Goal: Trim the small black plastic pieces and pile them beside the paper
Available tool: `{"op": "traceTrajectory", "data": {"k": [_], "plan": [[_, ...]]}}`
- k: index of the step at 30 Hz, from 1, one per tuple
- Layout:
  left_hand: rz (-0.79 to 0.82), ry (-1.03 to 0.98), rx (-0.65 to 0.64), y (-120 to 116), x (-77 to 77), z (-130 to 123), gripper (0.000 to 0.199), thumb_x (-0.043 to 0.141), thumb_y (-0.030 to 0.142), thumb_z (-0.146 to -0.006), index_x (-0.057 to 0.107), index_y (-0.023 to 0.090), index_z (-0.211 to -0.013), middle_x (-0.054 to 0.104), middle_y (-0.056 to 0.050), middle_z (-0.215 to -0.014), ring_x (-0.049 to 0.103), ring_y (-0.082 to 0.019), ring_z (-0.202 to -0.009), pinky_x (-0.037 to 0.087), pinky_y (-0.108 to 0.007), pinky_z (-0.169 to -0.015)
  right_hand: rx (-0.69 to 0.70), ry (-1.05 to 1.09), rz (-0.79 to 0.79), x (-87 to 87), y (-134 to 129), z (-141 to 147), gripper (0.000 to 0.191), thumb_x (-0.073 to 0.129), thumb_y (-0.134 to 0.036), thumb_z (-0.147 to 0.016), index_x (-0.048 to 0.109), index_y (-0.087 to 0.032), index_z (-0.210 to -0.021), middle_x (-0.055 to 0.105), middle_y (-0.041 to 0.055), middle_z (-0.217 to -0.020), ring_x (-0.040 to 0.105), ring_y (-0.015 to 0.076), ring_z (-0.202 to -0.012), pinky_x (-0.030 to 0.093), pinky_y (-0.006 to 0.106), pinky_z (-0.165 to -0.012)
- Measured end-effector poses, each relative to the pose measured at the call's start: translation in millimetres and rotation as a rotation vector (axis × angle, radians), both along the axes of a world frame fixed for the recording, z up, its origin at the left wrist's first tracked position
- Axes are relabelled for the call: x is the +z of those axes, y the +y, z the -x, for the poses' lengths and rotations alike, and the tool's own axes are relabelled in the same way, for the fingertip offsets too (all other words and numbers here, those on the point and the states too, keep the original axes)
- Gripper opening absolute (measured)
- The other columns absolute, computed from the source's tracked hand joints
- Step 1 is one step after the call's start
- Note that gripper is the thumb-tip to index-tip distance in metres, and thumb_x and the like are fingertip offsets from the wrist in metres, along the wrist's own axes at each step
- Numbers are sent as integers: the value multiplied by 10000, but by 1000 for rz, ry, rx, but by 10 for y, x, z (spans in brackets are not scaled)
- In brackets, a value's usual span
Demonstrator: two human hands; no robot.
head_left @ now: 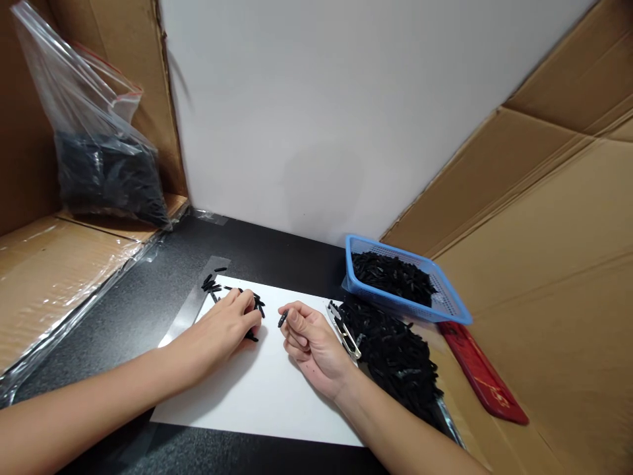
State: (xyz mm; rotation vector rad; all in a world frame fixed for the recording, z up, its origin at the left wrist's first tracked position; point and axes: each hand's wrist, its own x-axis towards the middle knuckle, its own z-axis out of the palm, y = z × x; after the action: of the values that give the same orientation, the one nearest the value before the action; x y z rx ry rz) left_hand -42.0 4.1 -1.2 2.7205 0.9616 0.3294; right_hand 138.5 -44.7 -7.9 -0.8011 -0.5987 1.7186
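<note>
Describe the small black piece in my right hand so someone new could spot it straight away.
Start at the white paper sheet on the black tabletop. Above its middle, the right hand pinches one short black plastic stick between its fingertips. Unlike the loose black pieces under the left hand, it is lifted and alone.

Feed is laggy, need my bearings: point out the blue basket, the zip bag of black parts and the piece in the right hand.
blue basket (452,305): head view, near rim.
zip bag (106,175): head view, dark filled lower part.
black piece (282,319): head view, its middle, beyond the right hand (311,346).
</note>
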Motion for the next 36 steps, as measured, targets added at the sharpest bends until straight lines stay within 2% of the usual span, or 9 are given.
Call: {"op": "traceTrajectory", "data": {"k": [8, 14, 18, 25, 28, 30, 32, 34, 36], "plan": [[-92, -90, -99, 51, -76, -10, 178, 492, 114, -866, 568, 178, -718, 563, -61, -893, 441, -202, -799, 355, -329, -692, 20, 24, -3, 24, -12, -6, 247, 830, -314, -658, 693, -144, -773, 331, -99, -444, 124, 35, -415, 117, 152, -358], [-198, 87, -330, 60, 52, 29, 207, 449, 167, -936, 557, 190, -761, 582, -34, -797, 454, -201, -756, 339, -335, -685, 20, 24, -10, 25, -7, -11, 203, 792, -289, -711, 669, -159, -807, 312, -106, -438, 118, 46, -421, 131, 147, -361], [-181, 129, -249, 71, 106, 49, 156, 494, 71, -877, 567, 175, -786, 577, -55, -875, 492, -212, -824, 341, -308, -648, 2, 40, 3, 17, 0, -13, 187, 773, -273, -731, 646, -161, -813, 317, -106, -444, 107, 53, -429, 124, 149, -358], [-239, 70, -221, 205, -9, 76, 173, 466, 75, -853, 586, 167, -768, 576, -73, -813, 476, -220, -766, 366, -330, -684, -6, 24, 20, 36, -1, 7, 220, 771, -290, -720, 604, -158, -776, 326, -100, -456, 129, 56, -433, 110, 155, -359], [-118, -86, -148, 209, 28, 78, 129, 510, 78, -800, 574, 182, -759, 602, -72, -883, 485, -218, -820, 382, -330, -727, -52, 36, 24, 46, 10, -4, 232, 748, -286, -727, 551, -168, -697, 396, -71, -495, 175, 59, -437, 108, 164, -361], [40, -244, -71, 183, 84, 63, 99, 533, 109, -782, 559, 200, -755, 622, -48, -905, 504, -201, -840, 395, -306, -723, -58, 31, 20, 45, 19, -16, 242, 733, -280, -725, 524, -173, -670, 442, -52, -533, 215, 60, -442, 115, 169, -365], [284, -384, 26, 142, 148, 35, 68, 543, 188, -806, 532, 209, -742, 636, -16, -813, 524, -160, -734, 391, -259, -630, -50, 6, 11, 40, 23, -24, 239, 707, -281, -739, 505, -177, -666, 494, -32, -575, 261, 61, -448, 126, 171, -370], [586, -503, 129, 94, 207, 0, 126, 551, 282, -831, 501, 210, -741, 635, 7, -717, 512, -120, -596, 352, -222, -525, -39, -40, 1, 34, 20, -21, 239, 673, -294, -764, 485, -182, -668, 551, -14, -620, 307, 63, -454, 130, 172, -372], [845, -607, 204, 48, 251, -35, 186, 572, 350, -832, 485, 206, -751, 654, 6, -711, 511, -103, -538, 336, -209, -483, -17, -96, 5, 33, 10, -7, 203, 658, -279, -766, 489, -188, -700, 584, -12, -632, 322, 63, -445, 119, 173, -366]]}}
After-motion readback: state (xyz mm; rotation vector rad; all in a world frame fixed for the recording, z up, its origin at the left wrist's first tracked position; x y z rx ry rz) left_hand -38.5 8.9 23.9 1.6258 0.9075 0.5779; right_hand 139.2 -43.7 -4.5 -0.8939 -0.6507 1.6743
